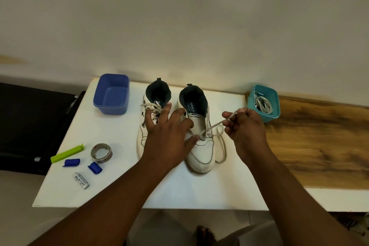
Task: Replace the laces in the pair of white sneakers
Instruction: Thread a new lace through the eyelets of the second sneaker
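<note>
White leather sneakers stand side by side on the white surface [123, 189], toes toward us, and we work on the right sneaker [199, 152]. Our left hand [169, 136] lies spread over both shoes, fingers straight and wide: the outer fingers rest on the left sneaker [142, 136] and its tied laces, while the thumb and forefinger press the right one near its lower eyelets. Our right hand [244, 126] sits just beside the right sneaker, on its outer side, fingers curled, pinching the lace [214, 125] between thumb and forefinger. The lace runs taut from that pinch down to the eyelets under our left thumb, and its slack falls in a loop on the surface beside the shoe.

Behind our right hand a teal box [269, 115] holds a coil of spare laces [263, 104]. A blue tub [111, 94] stands near the left sneaker's heel. Toward the near left corner lie a green clip [66, 153], a tape roll [101, 153], two blue caps [71, 162] and a battery [80, 180], well apart from both hands.
</note>
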`<move>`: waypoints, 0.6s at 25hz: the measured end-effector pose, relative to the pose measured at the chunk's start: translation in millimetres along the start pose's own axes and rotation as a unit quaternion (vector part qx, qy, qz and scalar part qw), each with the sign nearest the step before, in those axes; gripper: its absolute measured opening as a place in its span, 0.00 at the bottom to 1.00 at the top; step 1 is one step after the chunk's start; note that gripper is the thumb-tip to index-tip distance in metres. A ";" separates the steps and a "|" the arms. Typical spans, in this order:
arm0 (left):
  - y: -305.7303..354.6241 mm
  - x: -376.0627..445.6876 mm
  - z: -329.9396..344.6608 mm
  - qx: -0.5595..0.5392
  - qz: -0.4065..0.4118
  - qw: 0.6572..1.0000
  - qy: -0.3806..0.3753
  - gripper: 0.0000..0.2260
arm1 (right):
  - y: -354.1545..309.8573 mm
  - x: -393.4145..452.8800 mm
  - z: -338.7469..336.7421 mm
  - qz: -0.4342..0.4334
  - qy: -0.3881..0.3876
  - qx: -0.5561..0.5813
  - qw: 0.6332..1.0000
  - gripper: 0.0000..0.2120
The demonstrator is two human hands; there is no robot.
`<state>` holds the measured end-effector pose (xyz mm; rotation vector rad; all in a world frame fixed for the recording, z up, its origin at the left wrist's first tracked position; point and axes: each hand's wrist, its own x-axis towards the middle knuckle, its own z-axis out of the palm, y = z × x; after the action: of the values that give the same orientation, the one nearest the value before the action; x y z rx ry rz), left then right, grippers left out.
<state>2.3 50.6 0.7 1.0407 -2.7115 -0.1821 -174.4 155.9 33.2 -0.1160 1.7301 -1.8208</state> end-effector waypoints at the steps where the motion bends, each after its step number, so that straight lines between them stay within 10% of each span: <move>1: -1.8 2.8 -2.6 -0.002 -0.009 1.000 0.010 0.19 | -2.8 -2.3 1.9 -0.018 -0.005 0.010 1.000 0.06; 5: -8.7 4.9 -8.5 0.011 -0.031 0.999 0.011 0.18 | -24.7 5.6 -12.3 -0.230 0.081 0.149 0.958 0.06; 10: -3.6 -0.6 -12.8 0.003 -0.014 0.999 -0.049 0.19 | 17.8 3.8 -13.3 -0.245 -0.082 -0.439 0.861 0.18; 15: -12.2 1.2 -19.5 0.000 -0.009 0.998 -0.070 0.22 | 43.0 -2.0 6.3 -0.263 -0.169 -0.582 0.751 0.04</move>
<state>14.4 40.1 17.4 1.0910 -2.8266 -0.2681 -154.1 153.4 -5.2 -1.4489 2.4004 -0.6095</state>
